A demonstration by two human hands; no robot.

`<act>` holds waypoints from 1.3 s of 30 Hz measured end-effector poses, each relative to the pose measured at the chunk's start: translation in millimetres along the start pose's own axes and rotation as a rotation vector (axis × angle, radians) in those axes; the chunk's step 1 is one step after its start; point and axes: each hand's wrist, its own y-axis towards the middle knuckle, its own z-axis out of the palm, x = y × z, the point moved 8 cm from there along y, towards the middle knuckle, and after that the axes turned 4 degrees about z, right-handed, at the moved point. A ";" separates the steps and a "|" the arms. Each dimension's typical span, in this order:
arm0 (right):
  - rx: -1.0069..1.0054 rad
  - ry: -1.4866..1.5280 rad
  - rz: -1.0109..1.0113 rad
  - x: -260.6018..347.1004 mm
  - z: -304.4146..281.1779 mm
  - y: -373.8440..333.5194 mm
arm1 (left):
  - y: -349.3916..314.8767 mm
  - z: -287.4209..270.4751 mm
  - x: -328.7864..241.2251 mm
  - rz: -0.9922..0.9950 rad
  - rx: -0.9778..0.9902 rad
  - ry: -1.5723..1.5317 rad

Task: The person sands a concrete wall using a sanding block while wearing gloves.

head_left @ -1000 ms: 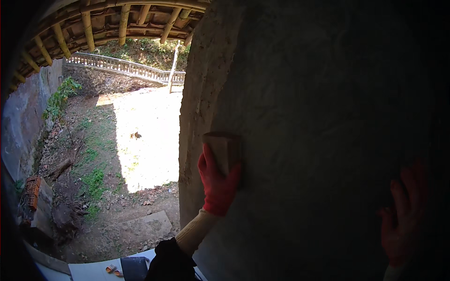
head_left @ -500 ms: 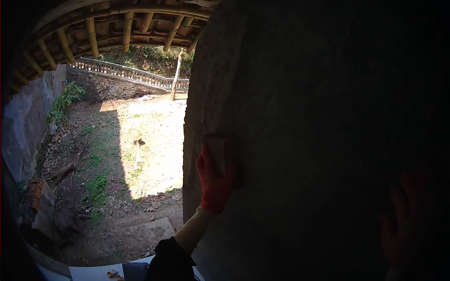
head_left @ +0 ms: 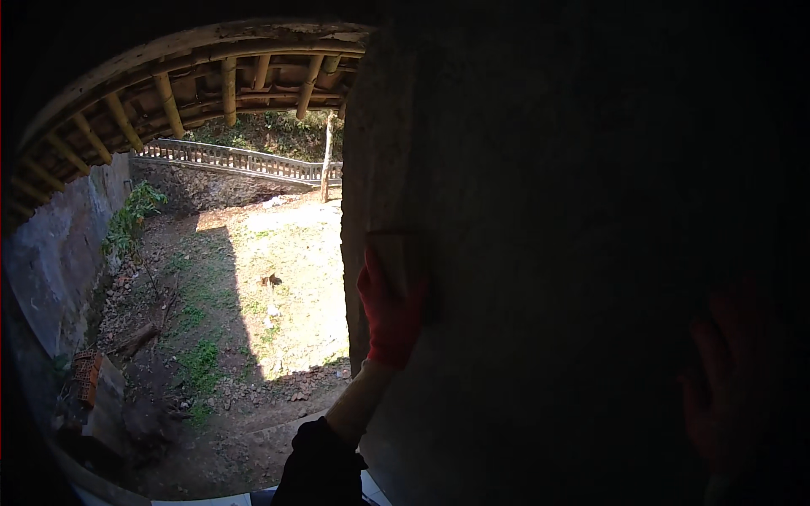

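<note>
My left hand [head_left: 391,323] wears a red glove and is raised against a dark, rough wall [head_left: 498,169], near the wall's left edge. Its thumb and fingers are closed round a flat rectangular block [head_left: 395,257], pressed to the wall; shadow hides what the block is made of. Far to the right, deep in shadow, my right hand [head_left: 730,379] also has a red glove. Its fingers are stretched upward and apart, with nothing visible in them. Whether that palm touches the wall is too dark to tell.
Left of the wall edge lies a yard [head_left: 295,312], partly sunlit. A roof eave with bamboo rafters [head_left: 228,88] hangs above. A balustrade [head_left: 245,163], a thin trunk [head_left: 326,156], a side wall [head_left: 63,253] and orange bricks [head_left: 89,378] stand outside.
The view has tilted upward, so the yard and eave sit lower in it. My left hand has slid up the wall a little with the block. My right hand appears slightly higher too.
</note>
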 end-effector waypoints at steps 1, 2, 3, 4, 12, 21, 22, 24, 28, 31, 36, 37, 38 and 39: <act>0.005 0.034 -0.002 2.5 3.8 3.3 | -17.5 8.3 -11.7 0.094 0.086 -0.003; 0.000 0.032 0.012 2.0 5.3 3.9 | -43.8 13.8 -28.3 0.186 0.177 -0.001; 0.021 0.067 0.022 1.9 5.2 3.8 | -77.7 8.5 -51.4 0.401 0.216 -0.002; 0.050 0.096 0.038 0.2 6.5 1.3 | -103.4 9.1 -72.9 0.616 0.261 -0.013; -0.012 0.155 -0.040 12.1 -7.1 19.7 | -12.6 11.5 -51.7 0.337 0.127 -0.062; -0.132 0.275 -0.074 16.6 -7.8 23.3 | -92.6 12.5 -99.6 0.916 0.343 -0.056; -0.156 0.265 -0.075 16.6 -10.1 23.1 | -96.7 10.7 -102.8 0.982 0.377 -0.068; -0.151 0.270 -0.067 18.5 -12.0 22.9 | -88.9 12.1 -108.6 1.041 0.412 -0.079; -0.148 0.274 -0.036 19.2 -3.4 25.5 | 20.0 19.1 -73.2 0.394 0.092 -0.104; -0.209 0.299 -0.044 20.6 -7.3 29.0 | 64.8 11.1 -55.2 0.059 -0.009 -0.298; -0.195 0.340 -0.053 20.0 0.6 27.3 | -50.1 24.5 -139.5 0.845 0.210 -0.020; -0.188 0.355 -0.020 16.8 3.2 26.3 | -49.1 21.3 -142.0 0.839 0.209 -0.014; -0.187 0.357 -0.027 15.0 2.9 23.1 | -53.8 22.1 -152.8 0.995 0.297 -0.060; -0.192 0.330 -0.059 15.6 -3.6 21.5 | -58.6 21.6 -164.1 1.148 0.383 -0.106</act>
